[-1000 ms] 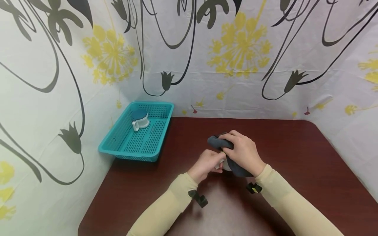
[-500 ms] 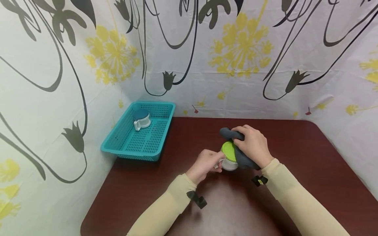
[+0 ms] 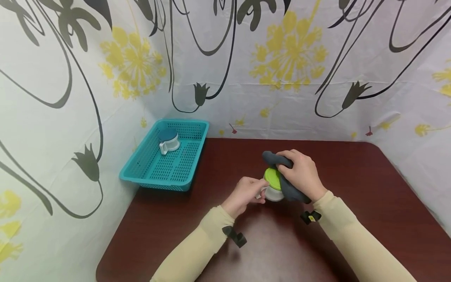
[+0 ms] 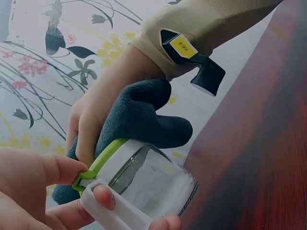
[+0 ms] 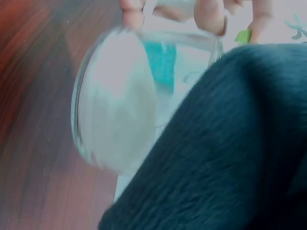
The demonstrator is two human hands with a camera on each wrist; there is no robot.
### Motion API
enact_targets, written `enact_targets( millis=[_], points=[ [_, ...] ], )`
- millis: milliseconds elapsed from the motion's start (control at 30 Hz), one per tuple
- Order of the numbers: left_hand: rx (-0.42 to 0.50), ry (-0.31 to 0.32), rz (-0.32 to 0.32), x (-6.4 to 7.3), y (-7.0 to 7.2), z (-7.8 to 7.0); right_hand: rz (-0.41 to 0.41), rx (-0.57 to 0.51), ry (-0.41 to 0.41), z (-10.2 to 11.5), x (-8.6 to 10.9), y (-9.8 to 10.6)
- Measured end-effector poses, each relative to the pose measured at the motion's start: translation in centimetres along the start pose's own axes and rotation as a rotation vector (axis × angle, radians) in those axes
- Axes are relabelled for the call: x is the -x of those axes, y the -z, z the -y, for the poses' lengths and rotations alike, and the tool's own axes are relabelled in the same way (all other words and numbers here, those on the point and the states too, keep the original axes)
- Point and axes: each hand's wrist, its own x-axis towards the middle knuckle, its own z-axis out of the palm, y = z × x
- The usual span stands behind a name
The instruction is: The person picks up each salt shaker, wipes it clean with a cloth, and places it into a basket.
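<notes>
My left hand grips the white handle of a small clear glass seasoning jar. A bright green lid with a white collar covers its top. In my right hand is a bunched dark grey cloth, pressed against the right side of the jar. The left wrist view has the jar tilted, with the cloth bulging beyond it. Up close in the right wrist view, the cloth hides part of the jar, whose round glass base faces the camera.
A turquoise perforated basket stands at the back left of the dark red table. Inside it sits a similar jar with a blue lid and white handle. Patterned white cloth walls border the table at the back and sides.
My right hand and the cloth have shifted right from over the top of the jar to its side, uncovering the green lid. The left hand has kept its hold on the handle.
</notes>
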Motion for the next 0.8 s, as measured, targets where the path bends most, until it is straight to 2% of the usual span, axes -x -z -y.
enact_targets(
  millis=[200, 367, 533, 800],
  points=[
    [0.016, -0.011, 0.006, -0.3, -0.1, 0.1, 0.015, -0.013, 0.069, 1.4, 0.1, -0.4],
    [0.037, 0.001, 0.013, -0.4, -0.4, 0.3, 0.065, -0.042, 0.106, 2.3, 0.3, -1.0],
    [0.008, 0.009, 0.002, -0.3, -0.3, 0.5, 0.108, -0.037, 0.132, 2.8, 0.3, -1.4],
    [-0.034, 0.002, 0.002, -0.2, -0.1, 0.5, 0.082, 0.032, 0.172, 2.9, 0.3, -1.8]
  ],
)
